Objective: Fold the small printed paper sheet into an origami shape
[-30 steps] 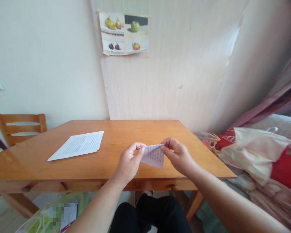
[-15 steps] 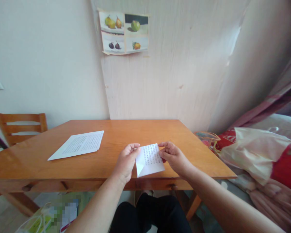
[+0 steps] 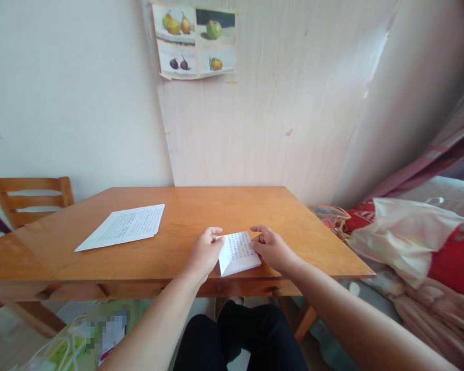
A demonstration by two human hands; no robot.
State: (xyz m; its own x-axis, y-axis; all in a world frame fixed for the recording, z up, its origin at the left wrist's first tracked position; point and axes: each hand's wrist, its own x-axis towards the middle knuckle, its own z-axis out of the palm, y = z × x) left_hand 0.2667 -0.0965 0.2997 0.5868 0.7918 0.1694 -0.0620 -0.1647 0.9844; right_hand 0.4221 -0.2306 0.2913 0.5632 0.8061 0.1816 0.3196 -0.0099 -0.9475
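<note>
A small folded sheet of printed paper [image 3: 237, 252] is between my hands near the front edge of the wooden table. It has rows of dark characters and a slanting crease at its lower left. My left hand [image 3: 206, 252] grips the left edge with the thumb on top, its index finger stretched out above the paper. At the right edge, my right hand [image 3: 272, 248] holds the paper between thumb and curled fingers, its index finger raised. The fingertips under the paper are hidden.
A stack of printed sheets [image 3: 123, 226] lies on the left of the wooden table [image 3: 201, 206]. Behind that stands a wooden chair [image 3: 34, 185]. Fruit pictures [image 3: 195, 44] hang on the wall. To the right are a pale plastic bag [image 3: 406, 232] and red and pink fabric.
The folded paper has come down slightly flatter towards the tabletop. My index fingers have lifted off its upper edge, and the whole view has tilted a little downward.
</note>
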